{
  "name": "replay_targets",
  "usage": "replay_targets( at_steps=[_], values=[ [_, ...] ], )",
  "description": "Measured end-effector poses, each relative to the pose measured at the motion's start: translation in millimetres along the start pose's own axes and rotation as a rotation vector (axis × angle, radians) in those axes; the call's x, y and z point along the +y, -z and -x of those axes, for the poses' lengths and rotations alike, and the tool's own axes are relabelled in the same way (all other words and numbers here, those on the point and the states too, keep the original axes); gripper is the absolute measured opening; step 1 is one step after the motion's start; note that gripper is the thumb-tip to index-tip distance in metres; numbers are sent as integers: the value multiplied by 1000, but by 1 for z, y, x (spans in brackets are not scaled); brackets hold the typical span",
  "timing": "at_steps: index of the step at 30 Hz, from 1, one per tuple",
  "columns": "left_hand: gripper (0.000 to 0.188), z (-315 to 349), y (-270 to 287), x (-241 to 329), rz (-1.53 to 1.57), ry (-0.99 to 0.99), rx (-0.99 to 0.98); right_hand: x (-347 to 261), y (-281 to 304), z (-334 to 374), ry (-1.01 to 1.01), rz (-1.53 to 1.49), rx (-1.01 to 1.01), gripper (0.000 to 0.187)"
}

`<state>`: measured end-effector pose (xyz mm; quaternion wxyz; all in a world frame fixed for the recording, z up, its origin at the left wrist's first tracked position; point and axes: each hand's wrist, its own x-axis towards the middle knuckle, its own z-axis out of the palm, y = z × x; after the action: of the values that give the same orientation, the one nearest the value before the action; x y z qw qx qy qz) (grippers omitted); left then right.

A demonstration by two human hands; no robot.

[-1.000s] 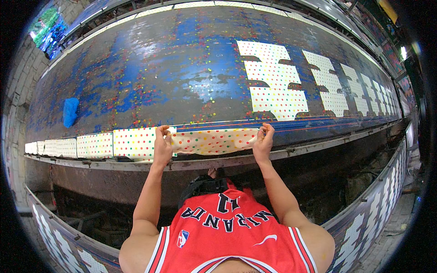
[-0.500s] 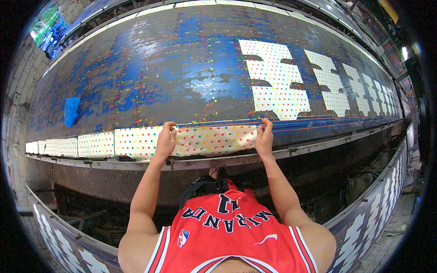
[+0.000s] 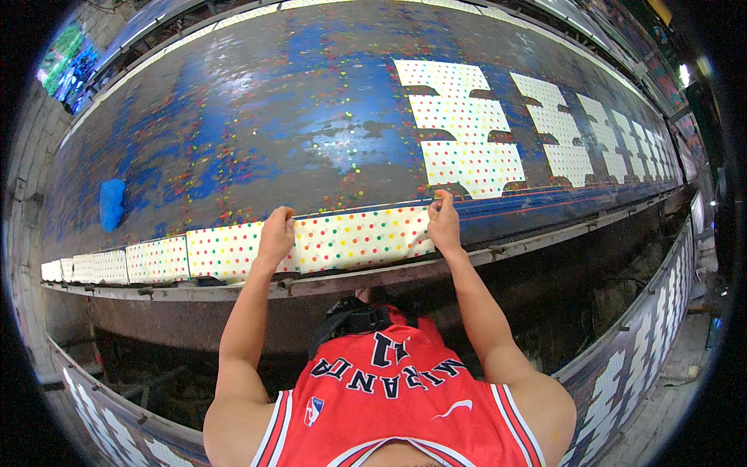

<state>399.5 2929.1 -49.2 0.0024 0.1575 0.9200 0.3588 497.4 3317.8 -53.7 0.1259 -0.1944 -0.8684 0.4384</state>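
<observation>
A cream fabric piece with red, green, yellow and orange dots (image 3: 362,240) lies along the near edge of a long dark table (image 3: 257,132). My left hand (image 3: 277,236) pinches its top edge near the left end. At the upper right corner, the fingers of my right hand (image 3: 444,222) are closed on the same piece. It stretches nearly flat between both hands, its lower edge close to the table's rim. Left of it, another dotted piece (image 3: 226,251) lies in the same row, partly behind my left hand.
Dotted panels with notched sides (image 3: 467,128) run in a row toward the right. A crumpled blue bundle (image 3: 113,205) sits on the table at left. A metal rail (image 3: 373,274) edges the table before me. Another table with cut panels (image 3: 607,393) curves behind me.
The fabric piece now looks straighter and smoother at its right end, with its lower right corner flatter. Both hands keep their pinch, and the whole view has shifted slightly.
</observation>
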Motion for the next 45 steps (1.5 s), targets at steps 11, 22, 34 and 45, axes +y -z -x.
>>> replay_targets(
  at_steps=[11,22,34,45],
  values=[
    [17,-40,-5,51,-10,-39,-91,17,46,-14,-126,-184,-78,34],
    [17,-3,-119,164,124,-33,-315,34,60,-2,-24,-203,-581,60],
    [15,4,-170,228,187,171,-185,41,135,-50,0,-240,-879,53],
    [15,-147,-238,229,4,49,176,154,249,-216,111,46,-217,21]
  ],
)
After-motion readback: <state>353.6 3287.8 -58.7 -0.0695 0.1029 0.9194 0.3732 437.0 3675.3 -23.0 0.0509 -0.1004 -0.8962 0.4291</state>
